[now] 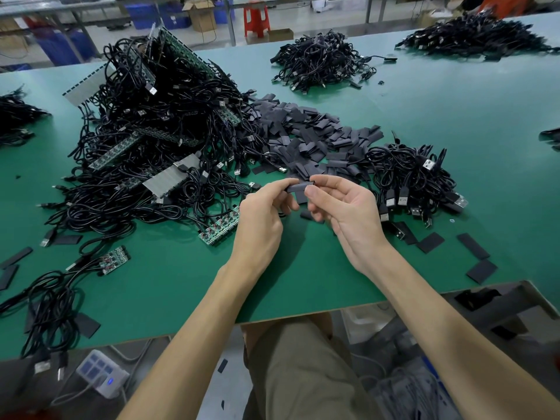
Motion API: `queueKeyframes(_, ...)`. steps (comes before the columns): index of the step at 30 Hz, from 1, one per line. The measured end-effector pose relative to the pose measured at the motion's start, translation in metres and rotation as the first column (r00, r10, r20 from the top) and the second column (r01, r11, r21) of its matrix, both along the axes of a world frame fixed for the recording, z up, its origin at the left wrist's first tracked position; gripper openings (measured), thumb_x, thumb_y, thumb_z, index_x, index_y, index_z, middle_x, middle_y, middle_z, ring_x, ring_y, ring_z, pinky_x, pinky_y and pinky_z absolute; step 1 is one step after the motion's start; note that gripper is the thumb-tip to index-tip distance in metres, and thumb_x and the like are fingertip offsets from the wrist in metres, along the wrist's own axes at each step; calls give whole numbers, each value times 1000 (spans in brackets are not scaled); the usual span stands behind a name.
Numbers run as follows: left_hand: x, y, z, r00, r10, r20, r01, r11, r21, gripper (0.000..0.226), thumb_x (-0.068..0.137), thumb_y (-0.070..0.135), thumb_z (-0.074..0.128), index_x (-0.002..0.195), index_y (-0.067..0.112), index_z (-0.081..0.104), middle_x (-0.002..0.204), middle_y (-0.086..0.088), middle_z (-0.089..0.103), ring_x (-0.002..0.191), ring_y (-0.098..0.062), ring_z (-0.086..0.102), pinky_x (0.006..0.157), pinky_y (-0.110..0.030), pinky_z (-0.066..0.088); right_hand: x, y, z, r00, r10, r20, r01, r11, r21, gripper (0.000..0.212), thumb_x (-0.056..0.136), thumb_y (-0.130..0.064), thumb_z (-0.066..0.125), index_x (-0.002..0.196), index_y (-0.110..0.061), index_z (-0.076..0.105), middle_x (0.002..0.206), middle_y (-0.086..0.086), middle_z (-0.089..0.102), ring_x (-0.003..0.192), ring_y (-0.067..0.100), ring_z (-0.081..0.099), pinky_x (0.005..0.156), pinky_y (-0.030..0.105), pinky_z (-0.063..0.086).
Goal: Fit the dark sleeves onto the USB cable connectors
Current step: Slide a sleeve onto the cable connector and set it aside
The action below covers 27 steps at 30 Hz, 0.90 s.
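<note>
Dark sleeve [298,187], one, left hand [260,216], right hand [342,207] pinching

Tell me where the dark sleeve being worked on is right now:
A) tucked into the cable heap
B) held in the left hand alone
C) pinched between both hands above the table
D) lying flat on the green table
C: the left hand and the right hand each pinch one end of the dark sleeve, holding it up over the green table.
</note>
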<state>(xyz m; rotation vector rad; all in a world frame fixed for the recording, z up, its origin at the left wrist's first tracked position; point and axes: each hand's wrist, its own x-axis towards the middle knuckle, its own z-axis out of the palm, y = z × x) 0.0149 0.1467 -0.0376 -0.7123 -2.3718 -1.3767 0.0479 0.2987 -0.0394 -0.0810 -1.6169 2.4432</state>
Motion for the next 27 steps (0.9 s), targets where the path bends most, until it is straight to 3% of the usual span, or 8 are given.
queueKeyframes(10,0,-1,0,999,8,-37,-10,999,-37,58,82,-22,39,121,8,69,81,4,68,74,-18,60,76,-33,52,0,0,-1,1000,-12,-2,12,1000,16,16,91,-8,74,107,-8,69,83,8,73,66,16,62,60,25,49)
queueKeyframes(14,1,2,1,996,8,-89,-14,998,-67,41,92,-16,52,119,7,72,84,6,69,77,4,61,75,-6,42,1,-1,-1,1000,8,5,-8,999,46,19,98,-16,67,111,-2,68,88,11,73,67,18,62,56,25,47)
queueKeyframes(16,1,2,1,994,-4,-105,-3,998,-70,33,96,-10,55,119,6,72,89,6,69,80,16,57,76,-1,38,1,-1,-2,1000,-6,0,5,996,85,17,100,-16,65,109,-2,69,86,11,72,66,18,60,56,25,46)
queueKeyframes(18,0,2,1,994,-11,-113,3,997,-73,24,100,2,58,118,7,72,92,8,70,82,12,58,77,-4,39,1,0,-2,1000,-30,-2,30,998,52,14,101,-13,62,108,-3,70,81,8,70,64,16,58,56,24,45)
queueKeyframes(21,-2,2,-2,991,-11,-134,-4,993,-114,19,99,14,65,114,9,74,103,6,72,94,-3,57,89,-19,43,-1,7,2,998,-60,19,61,990,-124,13,102,-12,60,106,-5,71,74,3,65,60,12,55,54,21,44)
queueKeyframes(24,-5,3,-4,991,2,-134,-27,982,-188,13,96,12,69,106,10,77,109,1,72,103,-16,59,96,-26,40,-2,16,6,1000,-4,24,11,939,-345,14,101,-15,61,105,-6,70,73,0,61,59,9,51,54,19,43)
queueKeyframes(27,-6,3,-4,992,-22,-127,-5,979,-203,9,96,9,69,99,9,77,107,1,72,101,-19,63,97,-41,46,-4,18,8,997,80,-10,-74,863,-499,16,101,-17,59,102,-6,71,72,-2,59,58,6,48,53,18,43)
